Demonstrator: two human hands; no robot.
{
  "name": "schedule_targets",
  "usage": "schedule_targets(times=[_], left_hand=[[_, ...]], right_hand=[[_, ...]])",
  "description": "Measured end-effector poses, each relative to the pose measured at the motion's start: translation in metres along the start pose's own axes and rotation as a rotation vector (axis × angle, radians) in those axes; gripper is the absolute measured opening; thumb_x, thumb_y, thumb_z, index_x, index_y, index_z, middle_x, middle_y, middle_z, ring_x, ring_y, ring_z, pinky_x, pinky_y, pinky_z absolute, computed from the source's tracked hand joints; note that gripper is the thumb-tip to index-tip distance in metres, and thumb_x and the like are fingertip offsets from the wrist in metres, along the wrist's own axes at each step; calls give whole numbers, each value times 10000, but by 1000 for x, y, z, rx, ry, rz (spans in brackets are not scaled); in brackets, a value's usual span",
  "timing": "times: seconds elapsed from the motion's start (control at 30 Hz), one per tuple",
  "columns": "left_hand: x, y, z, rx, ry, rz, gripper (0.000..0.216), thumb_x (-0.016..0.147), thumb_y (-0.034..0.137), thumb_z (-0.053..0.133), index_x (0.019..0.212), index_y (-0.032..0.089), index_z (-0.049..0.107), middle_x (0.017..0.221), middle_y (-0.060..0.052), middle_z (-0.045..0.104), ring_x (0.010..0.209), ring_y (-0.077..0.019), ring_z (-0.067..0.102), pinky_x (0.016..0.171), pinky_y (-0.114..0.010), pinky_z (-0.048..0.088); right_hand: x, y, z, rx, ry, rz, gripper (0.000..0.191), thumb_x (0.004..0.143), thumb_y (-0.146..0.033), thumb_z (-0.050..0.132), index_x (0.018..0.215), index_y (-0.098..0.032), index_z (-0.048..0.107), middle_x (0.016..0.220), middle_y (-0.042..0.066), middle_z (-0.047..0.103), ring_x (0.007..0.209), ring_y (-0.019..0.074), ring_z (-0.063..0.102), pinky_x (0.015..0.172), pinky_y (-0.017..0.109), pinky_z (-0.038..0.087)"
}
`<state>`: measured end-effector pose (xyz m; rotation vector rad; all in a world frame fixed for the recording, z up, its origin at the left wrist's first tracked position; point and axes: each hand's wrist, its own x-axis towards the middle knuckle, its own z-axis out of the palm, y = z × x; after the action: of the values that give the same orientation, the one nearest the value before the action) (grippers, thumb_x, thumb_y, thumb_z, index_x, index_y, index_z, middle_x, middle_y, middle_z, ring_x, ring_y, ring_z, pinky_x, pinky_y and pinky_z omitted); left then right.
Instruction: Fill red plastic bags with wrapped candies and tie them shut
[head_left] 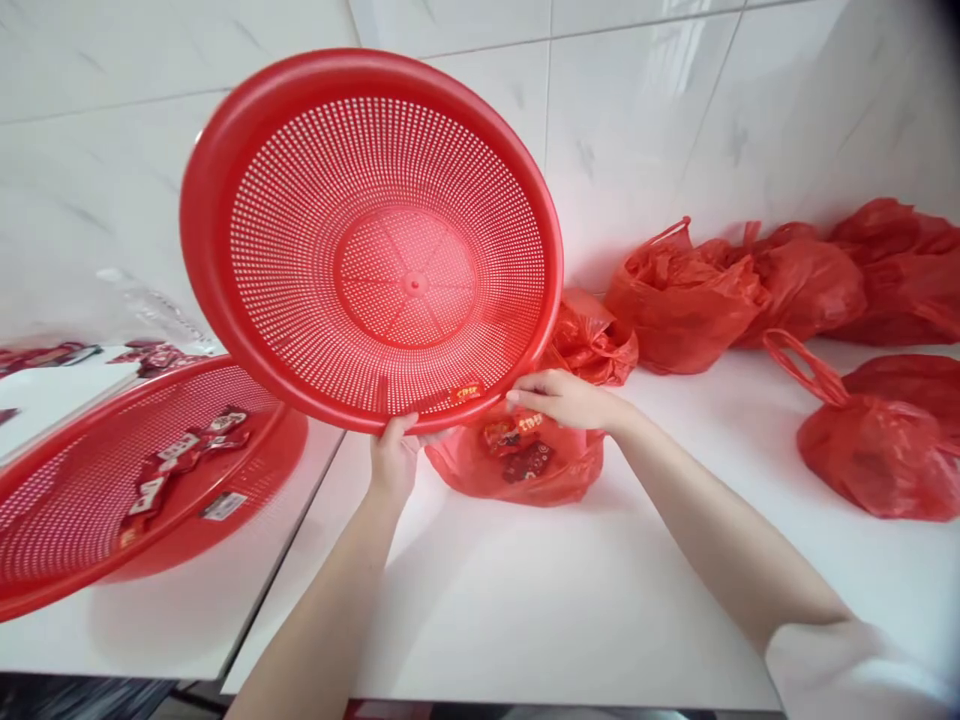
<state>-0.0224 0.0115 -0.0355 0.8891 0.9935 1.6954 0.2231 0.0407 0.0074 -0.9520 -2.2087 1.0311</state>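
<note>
The left hand is closed on the lower rim of a red perforated basket, thumb over the edge and fingers beneath. The basket is tipped on its side above both hands, its mouth facing the wearer, with one small red packet lying inside near the rim, between the two hands. The right hand has its fingers curled, thumb and fingertips drawn close together at the rim's lower right; I cannot tell whether it pinches the rim or the bag edge. Just below the right hand, an open red bag sits on the white table, holding a few wrapped sweets. Left of the left hand stands a second basket with a row of wrapped packets inside. Beyond the right hand, several filled red bags sit along the tiled wall, and another knotted bag lies beside the right forearm
</note>
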Motion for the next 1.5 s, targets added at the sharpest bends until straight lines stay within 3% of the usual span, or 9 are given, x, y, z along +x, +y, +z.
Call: schedule_targets(times=[0.1,0.37,0.6,0.83,0.93,1.1,1.37,1.43,1.5], left_hand=[[0,0,0,2,-7,11,581,654,171,628,1217,292,554,1242,-34,623,1050,-286,634,757,-421,587],[-1,-3,1,10,-10,-28,569,657,171,637,1214,267,570,1160,-43,653,987,-272,649,729,-408,593],[-2,-6,0,30,-38,-3,616,672,156,623,1266,291,531,1187,-41,642,1025,-275,639,720,-391,596],[-4,-8,2,41,-34,-31,639,656,164,639,1273,283,522,1186,-49,643,992,-286,654,716,-411,600],[-6,-9,4,45,-55,-44,649,650,167,654,1274,278,516,1174,-50,648,997,-292,653,717,-420,604],[-13,-10,8,52,-89,-94,632,635,191,682,1247,249,533,1120,-60,669,990,-313,660,723,-457,602],[-10,-9,5,59,-47,-59,604,625,188,678,1214,245,556,1124,-53,667,962,-296,663,696,-421,605],[-7,-8,3,52,-9,-23,581,624,177,665,1192,254,570,1142,-40,660,956,-274,662,681,-381,604],[-3,-5,1,26,16,-9,545,620,175,654,1156,249,588,1141,-33,662,937,-256,665,665,-351,600]], right_hand=[[0,-1,1,12,-2,44,335,936,-430,452,824,-176,639,638,-13,601,545,117,547,617,259,436],[2,0,1,-22,7,17,336,950,-416,434,778,-184,605,702,11,675,642,143,614,701,278,458],[1,0,1,-33,75,30,362,942,-440,445,769,-179,627,761,28,694,620,144,622,622,267,456],[1,-2,4,-183,221,-86,233,926,-304,493,801,-173,640,709,12,670,655,141,614,671,263,446],[2,-2,7,-246,262,-173,136,886,-254,559,916,-172,663,859,40,700,783,161,641,753,285,469],[5,4,14,-366,168,-330,300,870,-250,602,1163,-191,634,1126,91,673,1073,217,597,945,369,445],[1,-1,8,-342,79,-251,204,891,-186,508,1026,-192,659,918,42,705,819,163,655,779,295,489],[0,-1,6,-369,165,-209,247,885,-196,507,1105,-192,619,887,43,696,773,169,652,761,308,497],[2,1,4,-440,454,-173,334,876,-216,516,1205,-177,559,1001,97,668,895,218,642,834,376,491]])
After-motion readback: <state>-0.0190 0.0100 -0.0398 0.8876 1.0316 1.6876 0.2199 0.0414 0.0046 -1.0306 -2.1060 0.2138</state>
